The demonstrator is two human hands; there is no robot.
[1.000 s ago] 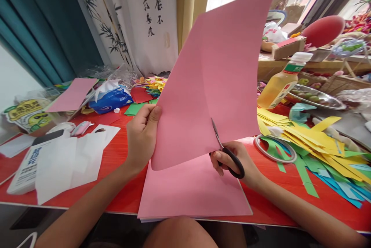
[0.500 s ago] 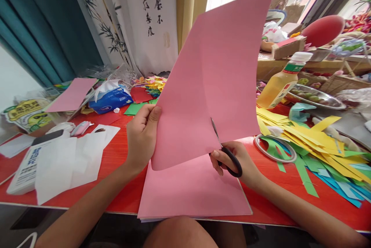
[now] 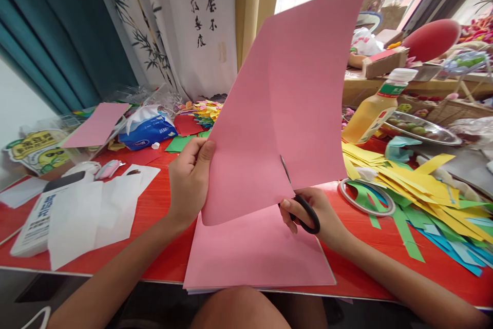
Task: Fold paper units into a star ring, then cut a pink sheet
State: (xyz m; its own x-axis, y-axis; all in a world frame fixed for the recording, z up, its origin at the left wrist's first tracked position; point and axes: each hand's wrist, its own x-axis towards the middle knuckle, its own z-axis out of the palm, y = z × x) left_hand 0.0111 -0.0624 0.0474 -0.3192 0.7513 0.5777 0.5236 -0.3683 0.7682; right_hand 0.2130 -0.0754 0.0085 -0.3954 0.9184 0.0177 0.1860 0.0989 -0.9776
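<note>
A large sheet of pink paper (image 3: 246, 129) is held up in front of me, curved and partly slit from its lower edge. My left hand (image 3: 191, 177) pinches its left edge between thumb and fingers. Black-handled scissors (image 3: 307, 212) are in my right hand (image 3: 314, 216), with fingers through the loops. One blade shows in front of the sheet at the slit; the other is hidden behind the paper. Below, a stack of pink paper (image 3: 258, 262) lies at the table's front edge, partly covered by the raised sheet.
On the right are yellow paper strips (image 3: 419, 180), green strips (image 3: 406, 231), a tape roll (image 3: 348, 200) and a bottle of yellow liquid (image 3: 372, 113). At left lie white sheets (image 3: 92, 216), a blue tissue pack (image 3: 148, 131) and another pink sheet (image 3: 98, 123). The table (image 3: 162, 252) is red.
The scissors' blades have closed slightly, and their handle has shifted a little to the left. The sheet and my left hand stay almost where they were.
</note>
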